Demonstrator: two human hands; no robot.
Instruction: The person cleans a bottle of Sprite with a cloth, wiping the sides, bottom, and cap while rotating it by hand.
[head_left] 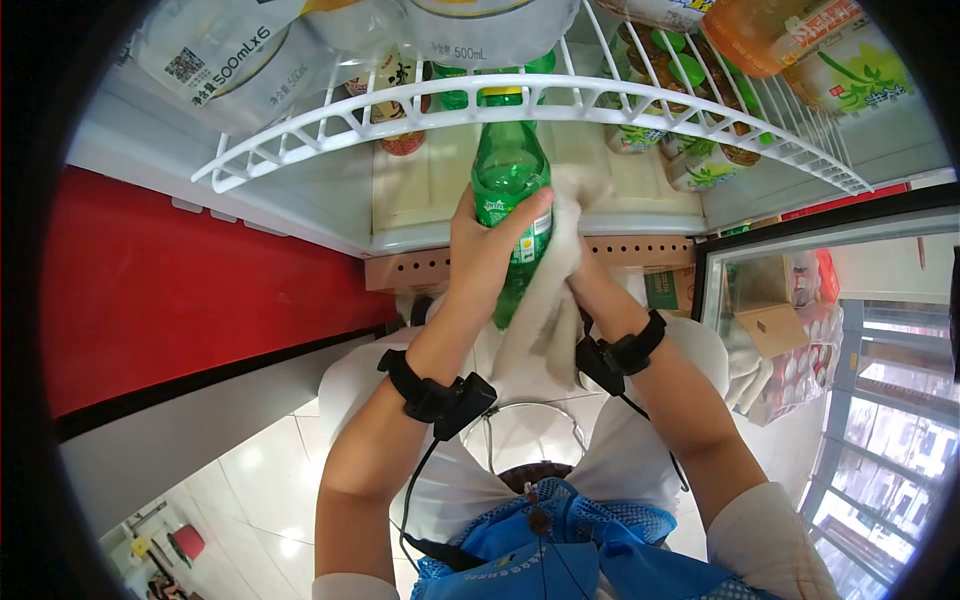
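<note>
A green plastic soda bottle (510, 165) with a yellow cap is held tilted at the front of an open fridge, its neck under the wire shelf's edge. My left hand (482, 240) is closed around its middle, with the thumb lying across the label. On the bottle's right side hangs a white cloth (562, 250), pressed against it. My right hand (590, 275) grips this cloth; most of its fingers are hidden behind the fabric. The cloth's lower end dangles over my lap.
A white wire shelf (540, 92) curves just above the hands, carrying shrink-wrapped drinks. Below it, cans and bottles (690, 165) stand at the right and a can (403, 140) at the left. The opened glass door (830, 230) is on the right; a stool (530, 435) is between my legs.
</note>
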